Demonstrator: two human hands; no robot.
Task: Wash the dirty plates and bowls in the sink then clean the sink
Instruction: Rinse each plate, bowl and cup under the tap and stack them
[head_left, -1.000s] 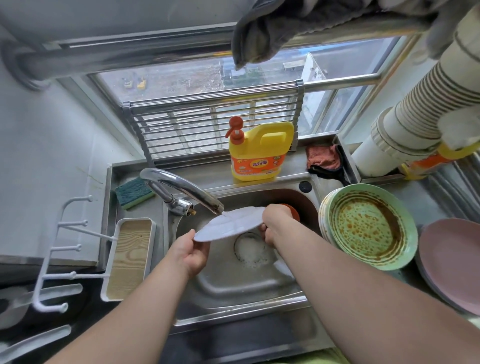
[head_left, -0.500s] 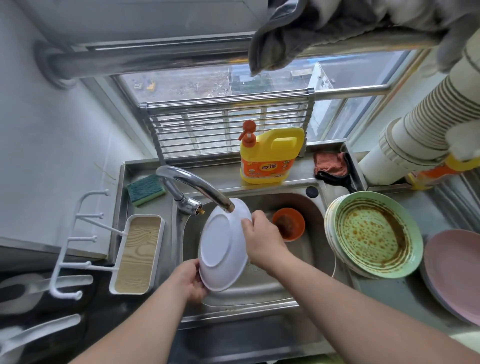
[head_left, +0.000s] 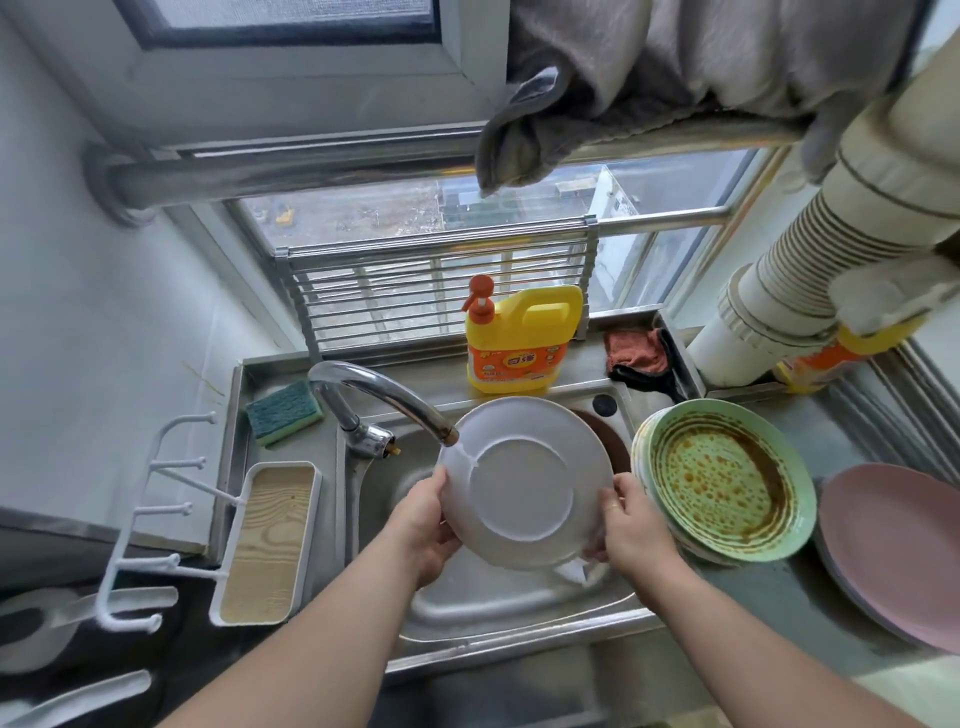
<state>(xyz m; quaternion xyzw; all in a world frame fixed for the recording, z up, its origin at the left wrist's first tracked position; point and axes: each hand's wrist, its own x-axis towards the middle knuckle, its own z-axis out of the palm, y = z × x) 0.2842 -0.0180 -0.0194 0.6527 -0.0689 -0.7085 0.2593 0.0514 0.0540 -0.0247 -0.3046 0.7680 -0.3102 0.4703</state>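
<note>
One white plate (head_left: 524, 480), underside up, frame centre over the sink (head_left: 498, 597), rim gripped by left hand (head_left: 423, 519) and right hand (head_left: 631, 525) fingers. One stained green plate (head_left: 727, 480) tops a stack at right; one pink plate (head_left: 898, 551) beyond. One faucet (head_left: 384, 397), detergent jug (head_left: 519, 338), sponge (head_left: 283, 410). Steel worktop (head_left: 779, 587); window (head_left: 467, 208) above.

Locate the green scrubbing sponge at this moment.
In the head view the sponge lies on the steel ledge at the sink's back left corner, just left of the faucet base and behind the wood-lined tray.
</note>
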